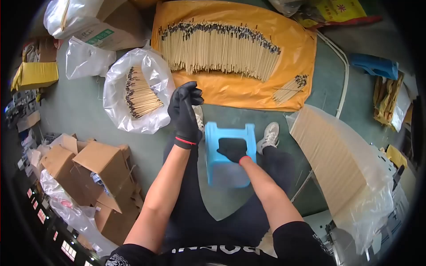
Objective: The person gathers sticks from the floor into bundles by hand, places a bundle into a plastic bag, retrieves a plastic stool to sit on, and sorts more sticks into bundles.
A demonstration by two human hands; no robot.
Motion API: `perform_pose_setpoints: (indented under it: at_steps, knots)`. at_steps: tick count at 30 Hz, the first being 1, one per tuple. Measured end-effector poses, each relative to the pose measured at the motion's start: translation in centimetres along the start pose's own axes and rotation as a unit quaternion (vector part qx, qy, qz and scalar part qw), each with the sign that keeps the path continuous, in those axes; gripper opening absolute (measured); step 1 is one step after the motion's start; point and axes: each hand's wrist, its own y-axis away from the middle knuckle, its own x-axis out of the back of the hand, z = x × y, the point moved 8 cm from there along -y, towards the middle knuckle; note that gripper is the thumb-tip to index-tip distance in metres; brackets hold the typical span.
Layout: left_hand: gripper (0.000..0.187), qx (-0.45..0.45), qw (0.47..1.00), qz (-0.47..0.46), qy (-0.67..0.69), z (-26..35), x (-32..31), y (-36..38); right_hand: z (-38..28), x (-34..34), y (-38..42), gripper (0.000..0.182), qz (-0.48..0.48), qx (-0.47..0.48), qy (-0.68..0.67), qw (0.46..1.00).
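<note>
A light-blue plastic stool is tipped over between my legs, its lower part smeared by motion. My right hand, in a black glove, grips it inside the opening; part of the grip is hidden. Raised to the left of the stool, my gloved left hand has its fingers curled in, with nothing visible in them. Just beyond that hand, a clear plastic bag holds a bundle of dark-tipped thin sticks.
An orange sheet on the floor carries a wide row of dark-tipped sticks and a smaller pile. Cardboard boxes stand at left. A plastic-wrapped cardboard panel leans at right, near a white pipe.
</note>
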Motion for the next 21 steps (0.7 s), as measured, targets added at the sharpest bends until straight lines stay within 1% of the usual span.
perform_pose_setpoints:
  at_steps: [1, 3, 4, 5, 6, 7, 8, 9, 10, 11, 12, 13, 15, 16, 17, 18, 19, 20, 21]
  knots:
    - [0.029, -0.002, 1.0, 0.01, -0.001, -1.5, -0.5, -0.4, 0.6, -1.3, -1.0, 0.054, -0.027, 0.003, -0.01, 1.0]
    - [0.032, -0.039, 0.999, -0.011, 0.016, -4.1, -1.6, -1.0, 6.3, -9.8, -4.4, 0.06, -0.065, -0.048, -0.003, 0.997]
    - [0.035, -0.019, 1.0, -0.004, 0.023, -5.0, -1.9, -1.3, 7.3, -11.3, -5.1, 0.063, -0.128, -0.07, -0.033, 0.989]
    - [0.036, -0.095, 0.995, 0.001, -0.034, -3.2, -2.5, -1.6, 8.3, -13.2, -4.9, 0.066, -0.192, -0.094, -0.064, 0.975]
    - [0.035, -0.128, 0.991, -0.013, -0.024, -2.9, -2.5, -2.2, 9.5, -14.8, -5.5, 0.068, -0.176, -0.07, -0.053, 0.981]
    - [0.035, -0.166, 0.986, -0.029, -0.013, -2.7, -2.6, -2.9, 9.8, -16.1, -5.5, 0.068, -0.21, -0.069, -0.061, 0.973]
    - [0.034, -0.217, 0.976, 0.008, 0.002, -2.5, -2.4, -3.3, 9.8, -16.7, -5.5, 0.068, -0.179, -0.041, -0.072, 0.98]
    - [0.034, -0.273, 0.961, 0.044, 0.02, -2.1, -2.2, -3.5, 9.8, -17.5, -5.8, 0.066, -0.195, -0.007, -0.057, 0.979]
    - [0.031, -0.271, 0.962, 0.033, -0.01, -2.1, -2.0, -3.9, 9.4, -17.3, -5.8, 0.062, -0.177, 0.017, -0.047, 0.983]
    - [0.031, -0.282, 0.959, 0.036, -0.003, -2.4, -2.1, -4.0, 8.2, -14.7, -5.0, 0.059, -0.164, -0.004, -0.074, 0.984]
    - [0.029, -0.306, 0.95, 0.047, 0.032, -2.4, -2.0, -4.1, 9.3, -16.9, -5.8, 0.056, -0.164, 0.008, -0.071, 0.984]
    - [0.028, -0.332, 0.939, 0.057, 0.067, -2.2, -1.9, -4.3, 9.9, -19.0, -6.6, 0.05, -0.142, 0.08, -0.051, 0.985]
    - [0.026, -0.362, 0.925, 0.062, 0.1, -1.8, -1.6, -4.1, 10.5, -19.4, -7.7, 0.046, -0.124, 0.12, -0.069, 0.982]
    - [0.026, -0.352, 0.928, 0.063, 0.105, -2.0, -1.4, -4.0, 10.8, -19.0, -8.2, 0.046, -0.112, 0.128, -0.06, 0.984]
    - [0.027, -0.342, 0.931, 0.065, 0.108, -2.0, -1.0, -3.8, 9.2, -16.2, -8.0, 0.04, -0.074, 0.148, -0.073, 0.984]
    - [0.027, -0.336, 0.93, 0.052, 0.138, -2.1, -0.5, -3.8, 7.7, -13.5, -8.6, 0.034, -0.038, 0.169, -0.09, 0.981]
    - [0.027, -0.335, 0.931, 0.049, 0.134, -2.1, -0.2, -3.7, 7.0, -14.4, -9.7, 0.031, -0.147, 0.212, 0.028, 0.966]
    - [0.026, -0.331, 0.934, 0.046, 0.123, -2.0, 0.2, -3.4, 7.0, -15.7, -10.7, 0.027, -0.259, 0.249, 0.141, 0.923]
    - [0.024, -0.336, 0.933, 0.044, 0.117, -1.6, 0.4, -3.4, 7.5, -14.6, -13.3, 0.032, -0.292, 0.179, 0.166, 0.925]
